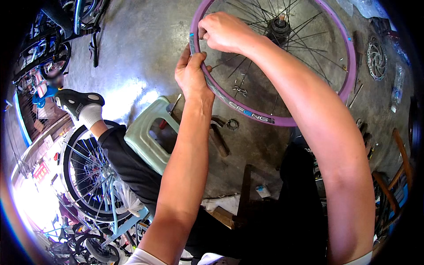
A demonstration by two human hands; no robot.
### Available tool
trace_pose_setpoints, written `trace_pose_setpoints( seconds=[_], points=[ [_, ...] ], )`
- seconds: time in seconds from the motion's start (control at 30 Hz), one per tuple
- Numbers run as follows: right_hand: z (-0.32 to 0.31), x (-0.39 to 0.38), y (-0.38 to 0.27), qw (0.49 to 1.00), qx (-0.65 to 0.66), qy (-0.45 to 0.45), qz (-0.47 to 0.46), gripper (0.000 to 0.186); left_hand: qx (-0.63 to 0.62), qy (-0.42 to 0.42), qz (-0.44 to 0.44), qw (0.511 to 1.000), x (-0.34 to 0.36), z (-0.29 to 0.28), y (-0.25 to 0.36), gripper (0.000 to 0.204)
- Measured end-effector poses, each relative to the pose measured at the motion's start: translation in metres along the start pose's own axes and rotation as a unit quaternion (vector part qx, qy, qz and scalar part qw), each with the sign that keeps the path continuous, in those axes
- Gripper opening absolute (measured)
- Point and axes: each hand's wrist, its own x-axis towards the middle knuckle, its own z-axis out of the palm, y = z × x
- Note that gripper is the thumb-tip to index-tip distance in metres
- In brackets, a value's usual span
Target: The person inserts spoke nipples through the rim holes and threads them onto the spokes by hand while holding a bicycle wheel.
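Observation:
A bicycle wheel with a purple rim (247,115) is held out in front of me. Dark spokes run around its black hub (279,31), and some lie at odd angles. My left hand (194,77) is closed around the rim's left side, thumb on the inner edge. Just above it, my right hand (225,33) is pinched at the inside of the rim; whatever its fingertips hold is hidden. Through the spokes, a small heap of shiny metal pieces (240,90) shows on the concrete floor.
A pale green plastic stool (148,128) stands left of my left forearm. A brake disc (376,58) and a clear plastic bottle (397,88) lie at the right. Bicycles fill the left side, including one with a light blue frame (115,198). A metal ring (232,125) lies below the wheel.

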Motion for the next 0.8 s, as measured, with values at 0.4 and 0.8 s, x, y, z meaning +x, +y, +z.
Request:
trace_pose_setpoints(
  seconds=[0.4, 0.8],
  points=[
    [0.003, -0.010, 0.008, 0.999, 0.004, 0.021, -0.043, 0.009, 0.011, 0.017, -0.002, 1.000, -0.002, -0.003, -0.002, 0.056],
    [-0.015, -0.064, -0.001, 0.982, -0.053, 0.116, -0.140, 0.012, -0.030, -0.057, -0.045, 0.997, 0.005, -0.023, -0.005, 0.048]
  ],
)
